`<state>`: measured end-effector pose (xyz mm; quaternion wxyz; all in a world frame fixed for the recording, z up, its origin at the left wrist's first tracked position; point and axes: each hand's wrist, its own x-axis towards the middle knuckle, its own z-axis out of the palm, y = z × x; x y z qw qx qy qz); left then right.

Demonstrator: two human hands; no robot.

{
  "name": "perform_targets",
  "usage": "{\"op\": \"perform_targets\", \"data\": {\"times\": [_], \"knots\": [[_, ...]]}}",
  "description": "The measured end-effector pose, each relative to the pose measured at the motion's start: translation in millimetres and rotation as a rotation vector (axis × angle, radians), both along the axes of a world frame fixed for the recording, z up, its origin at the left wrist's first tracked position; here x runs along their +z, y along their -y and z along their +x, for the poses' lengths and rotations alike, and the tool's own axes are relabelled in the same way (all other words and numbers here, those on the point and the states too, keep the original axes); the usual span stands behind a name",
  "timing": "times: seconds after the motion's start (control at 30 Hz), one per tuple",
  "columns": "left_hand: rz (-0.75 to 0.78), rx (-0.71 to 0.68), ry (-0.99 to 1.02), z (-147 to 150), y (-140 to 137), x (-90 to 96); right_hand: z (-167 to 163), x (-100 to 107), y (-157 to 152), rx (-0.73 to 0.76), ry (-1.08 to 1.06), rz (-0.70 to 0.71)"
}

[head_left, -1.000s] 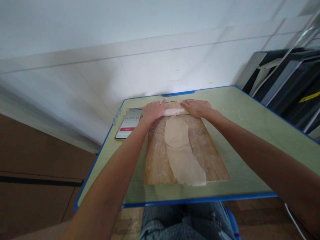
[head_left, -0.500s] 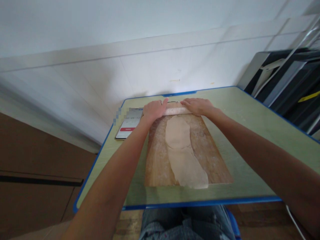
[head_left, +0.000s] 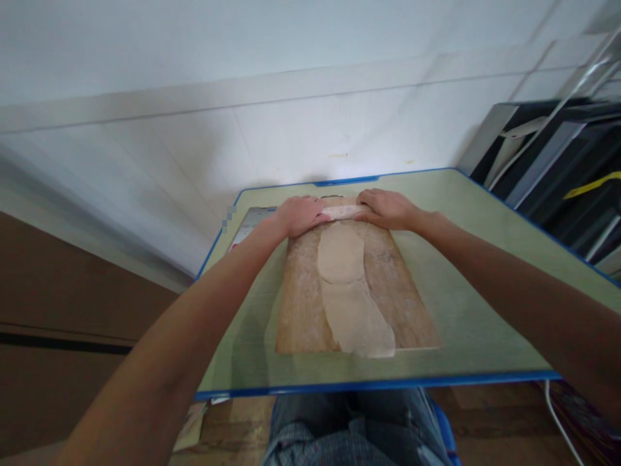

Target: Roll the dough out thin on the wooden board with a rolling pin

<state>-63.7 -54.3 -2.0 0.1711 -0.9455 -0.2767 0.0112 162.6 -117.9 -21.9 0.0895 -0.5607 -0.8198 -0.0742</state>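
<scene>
A pale, floury rolling pin [head_left: 342, 211] lies across the far end of a wooden board [head_left: 303, 304]. My left hand [head_left: 301, 215] is closed round its left end, the thumb along the near side. Around the right end my right hand [head_left: 385, 208] is closed too, its fingers bent over the top. Both ends of the pin are hidden under my hands. From just below the pin, a long thin sheet of dough [head_left: 342, 255] runs toward me down the board. A crease crosses its middle, and its near end laps slightly over the board's front edge.
A phone [head_left: 250, 223] lies left of the board, partly covered by my left forearm. The pale green table [head_left: 466, 226] has a blue rim. Dark flat panels [head_left: 557, 162] lean at the right, and a white wall [head_left: 291, 142] stands behind.
My fingers and thumbs have shifted round the rolling pin: the left thumb has gone from above the pin to its near side. My left forearm now covers more of the phone.
</scene>
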Motion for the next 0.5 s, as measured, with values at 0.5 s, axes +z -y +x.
{"op": "perform_targets", "data": {"times": [0.5], "knots": [[-0.046,-0.072,-0.081,-37.4,99.8,28.5,-40.4,21.4,114.2,0.145,0.025,0.127]]}}
